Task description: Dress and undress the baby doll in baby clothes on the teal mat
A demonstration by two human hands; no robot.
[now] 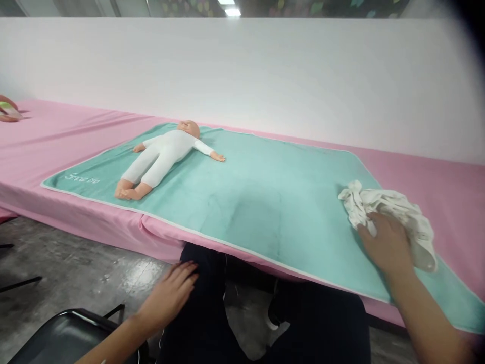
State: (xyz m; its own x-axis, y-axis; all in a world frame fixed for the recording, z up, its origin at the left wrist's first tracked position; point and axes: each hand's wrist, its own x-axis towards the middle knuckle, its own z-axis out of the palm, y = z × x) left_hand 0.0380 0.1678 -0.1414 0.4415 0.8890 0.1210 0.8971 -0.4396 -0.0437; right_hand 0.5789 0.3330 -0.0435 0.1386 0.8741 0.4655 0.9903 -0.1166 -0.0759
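A baby doll in a white bodysuit lies on its back at the far left of a teal mat spread over a pink-covered mattress. My right hand rests on a crumpled cream cloth at the mat's right end, fingers curled into the fabric. My left hand lies flat on my dark-trousered thigh below the mattress edge, fingers stretched out and holding nothing.
The pink mattress runs along a white wall. A black chair seat is at the lower left on a grey concrete floor. At the far left edge, another person's hand rests on the pink cover.
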